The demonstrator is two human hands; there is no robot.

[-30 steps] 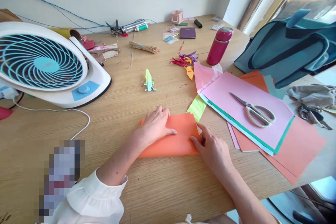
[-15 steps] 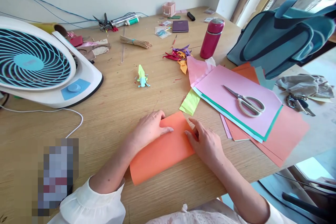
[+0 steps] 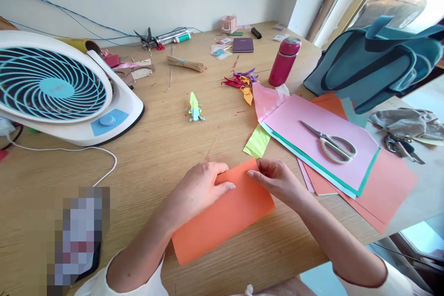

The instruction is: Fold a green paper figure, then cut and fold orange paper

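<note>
In left hand [image 3: 203, 189], orange paper [image 3: 231, 219].

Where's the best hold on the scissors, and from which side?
Probably by the pale handle loops, coming from the near right side with the right hand, the closer one: the scissors lie flat on the pink sheet, loops toward that side, blades pointing away and left.

A papercraft workspace, home or studio unclear, where a pale-brown wood-grain table [image 3: 145, 173] stood by a bright window [image 3: 395, 0], bearing white-handled metal scissors [image 3: 325, 138] on stacked coloured paper sheets [image 3: 355, 173] and a small green-and-blue paper figure [image 3: 194, 105], a curved orange paper sheet [image 3: 229, 217] handled over it
</note>
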